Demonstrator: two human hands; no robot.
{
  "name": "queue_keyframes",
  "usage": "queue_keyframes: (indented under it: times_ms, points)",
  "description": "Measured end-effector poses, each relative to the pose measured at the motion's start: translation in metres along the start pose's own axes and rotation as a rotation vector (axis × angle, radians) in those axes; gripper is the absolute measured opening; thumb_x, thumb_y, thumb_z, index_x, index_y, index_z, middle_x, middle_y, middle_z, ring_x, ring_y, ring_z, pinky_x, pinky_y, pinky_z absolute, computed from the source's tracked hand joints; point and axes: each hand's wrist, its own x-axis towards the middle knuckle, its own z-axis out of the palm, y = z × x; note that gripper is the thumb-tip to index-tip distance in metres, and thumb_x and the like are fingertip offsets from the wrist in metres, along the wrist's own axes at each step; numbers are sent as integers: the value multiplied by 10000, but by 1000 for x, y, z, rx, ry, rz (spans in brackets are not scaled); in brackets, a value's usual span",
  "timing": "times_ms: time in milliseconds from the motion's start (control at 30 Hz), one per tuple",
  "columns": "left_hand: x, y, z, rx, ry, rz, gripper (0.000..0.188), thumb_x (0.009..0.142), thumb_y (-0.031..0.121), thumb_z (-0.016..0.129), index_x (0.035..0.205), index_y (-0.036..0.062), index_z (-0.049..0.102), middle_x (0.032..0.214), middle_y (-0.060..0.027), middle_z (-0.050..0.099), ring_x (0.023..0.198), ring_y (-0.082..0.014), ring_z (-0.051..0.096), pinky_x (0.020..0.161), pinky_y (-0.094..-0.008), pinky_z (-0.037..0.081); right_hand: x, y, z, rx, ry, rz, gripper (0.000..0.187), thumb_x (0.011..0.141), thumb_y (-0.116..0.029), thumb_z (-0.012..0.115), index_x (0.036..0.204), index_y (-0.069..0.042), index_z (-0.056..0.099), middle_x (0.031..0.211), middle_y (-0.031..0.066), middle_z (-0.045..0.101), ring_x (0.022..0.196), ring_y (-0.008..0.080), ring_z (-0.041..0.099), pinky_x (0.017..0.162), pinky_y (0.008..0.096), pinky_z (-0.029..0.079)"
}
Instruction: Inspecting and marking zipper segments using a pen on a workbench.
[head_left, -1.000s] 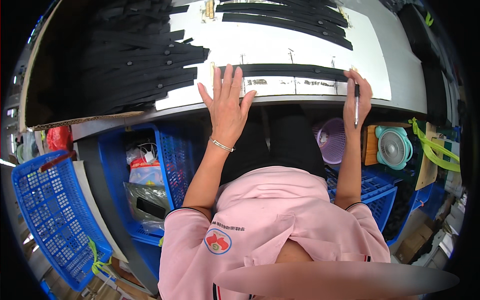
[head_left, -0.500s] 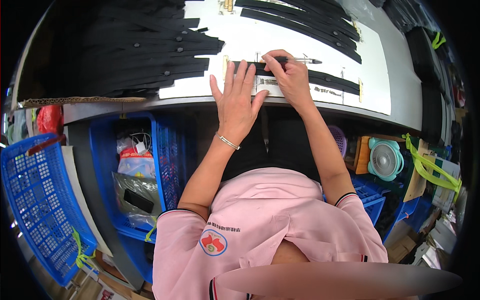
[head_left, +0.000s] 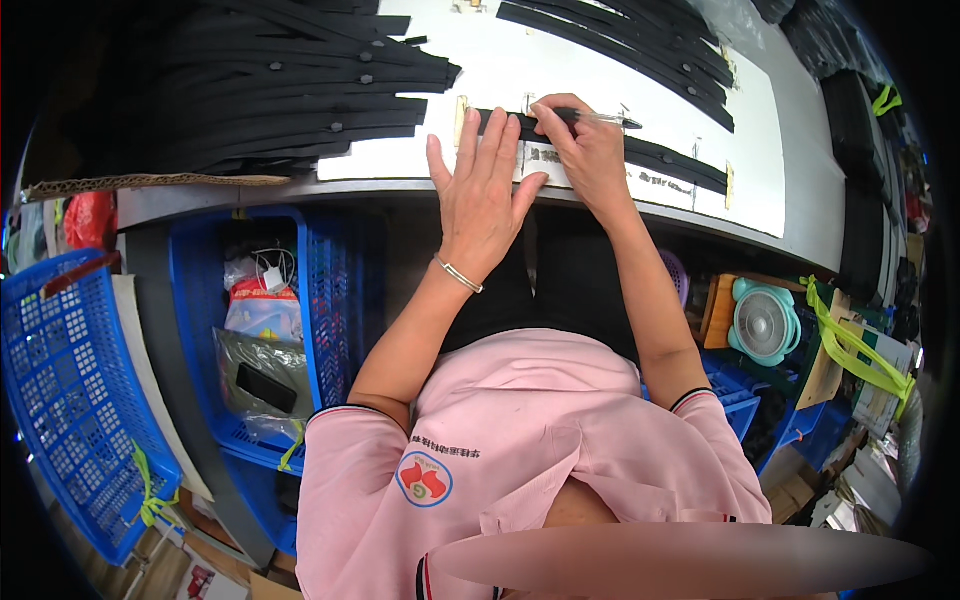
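Note:
A long black fabric strip [head_left: 672, 163] lies across the white board [head_left: 385, 160] near the table's front edge. My left hand [head_left: 478, 210] rests flat on its left part, fingers stretched out and slightly spread. In my right hand [head_left: 592, 165] a pen [head_left: 608, 121] is pinched, its clear end pointing right and its other end down at the strip's upper edge. The tip itself is hidden by my fingers. Pale raised stops [head_left: 729, 186] sit at the strip's ends, and dark marks are drawn on the board below it.
A heap of black strips [head_left: 300, 90] covers the table's left; more strips [head_left: 640, 60] lie at the back right. A cardboard edge [head_left: 150, 184] borders the heap. Below the table are blue baskets [head_left: 85, 390] and a small turquoise fan [head_left: 766, 320].
The whole view has shifted and tilted slightly. Relative to the strip, both hands are in nearly the same places, the left flat and the right still gripping the pen.

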Motion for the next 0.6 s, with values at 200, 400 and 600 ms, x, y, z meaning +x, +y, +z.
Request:
queue_keyframes:
  times_ms: [200,400,600]
  points:
    - [0,-1,0,18,-16,-2,679,924,404,702,1465,39,515,1527,-116,488,1486,-316,346,1182,-661,136,-3,-1,-4,117,-25,31,225,976,-160,678,918,52,728,820,46,722,679,71,637,607,248,491]
    - [-1,-1,0,27,-24,-7,680,926,399,702,1474,43,511,1532,-113,487,1488,-317,348,1184,-660,131,-3,0,-5,55,-104,-20,219,970,-149,663,917,53,728,766,44,709,647,75,615,585,240,471]
    - [2,3,1,19,-31,5,663,929,389,701,1472,56,516,1532,-108,489,1491,-318,348,1189,-649,110,-4,14,-8,13,-136,-30,195,961,-138,666,919,41,733,777,43,712,654,67,611,588,228,472]
